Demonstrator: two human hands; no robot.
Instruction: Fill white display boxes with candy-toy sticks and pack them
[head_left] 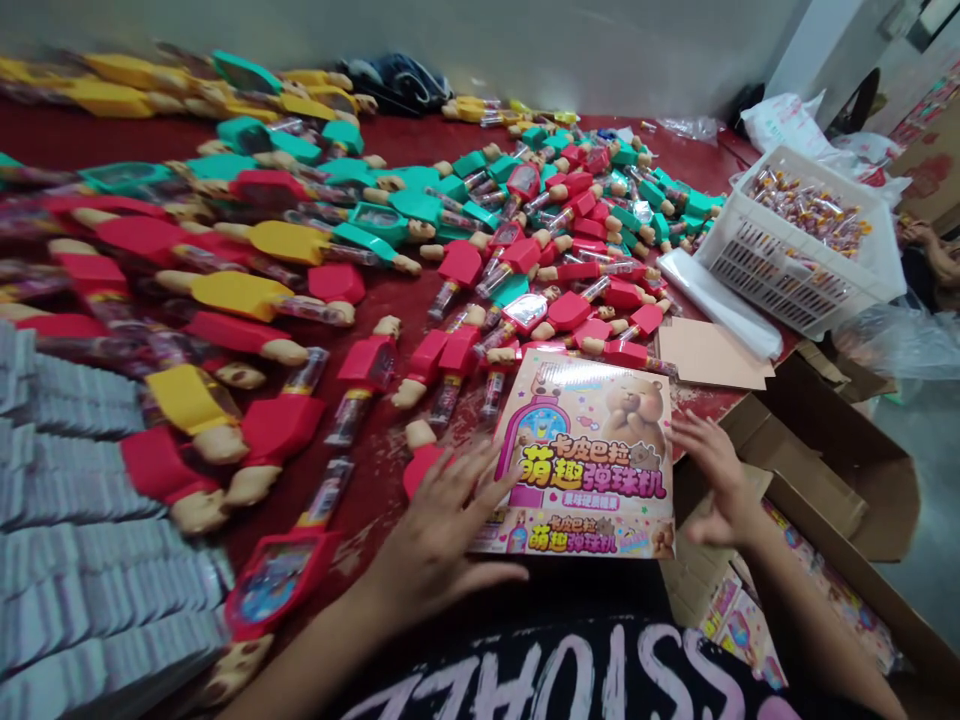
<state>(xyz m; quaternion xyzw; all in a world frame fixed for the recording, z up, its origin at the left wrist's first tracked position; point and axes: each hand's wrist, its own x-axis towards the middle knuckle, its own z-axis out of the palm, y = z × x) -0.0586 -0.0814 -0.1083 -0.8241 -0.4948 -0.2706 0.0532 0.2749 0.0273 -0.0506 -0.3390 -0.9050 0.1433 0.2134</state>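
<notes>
A printed cardboard box (592, 440) with a cartoon bear and large Chinese lettering sits at the near edge of the red table, its lid side up. My left hand (450, 525) is at its left side, fingers stretched out and overlapping the box edge. To the right of the box is my right hand (716, 480), fingers spread and palm turned toward it; whether the fingertips touch the box I cannot tell. Beyond the box lie many red toys (574, 312) with brown animal heads and clear tubes of candy.
Green toys (412, 205) and yellow toys (240, 293) are heaped across the red table. Stacked flat packs (82, 540) stand at the left. On the right are a white basket (802, 285) of small wrapped items, clear plastic bags (720, 305), cardboard sheets (712, 355) and an open carton (870, 480) holding printed boxes.
</notes>
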